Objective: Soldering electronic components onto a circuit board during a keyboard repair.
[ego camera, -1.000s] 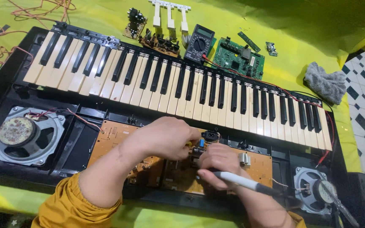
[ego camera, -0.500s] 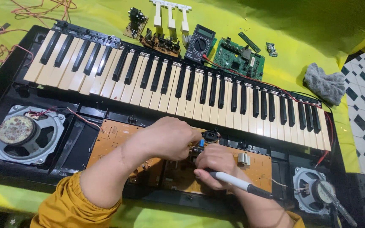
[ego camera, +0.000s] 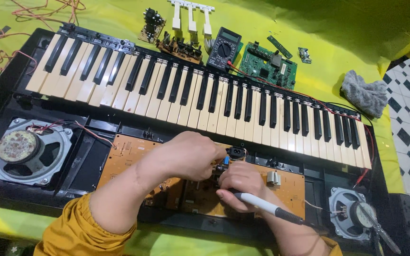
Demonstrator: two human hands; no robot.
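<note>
The right hand (ego camera: 243,182) is closed around a white pen tool (ego camera: 266,207); the left hand (ego camera: 188,155) presses the brown board (ego camera: 134,159), at 6 o'clock below the keys (ego camera: 191,90); its grip is hidden; a slip could scratch tiny parts.

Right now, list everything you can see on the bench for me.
keyboard: one, black case opened, cream and black keys, centre
brown circuit board: one, inside case, under the hands
speakers: two, grey, left and right case ends
multimeter: one, black, behind keys
green circuit board: one, beside multimeter
loose white keys: few, top edge
grey cloth: one, right
yellow-green sheet: underneath
white pen-like tool: one, right hand
left hand: on board
right hand: holds tool
</note>
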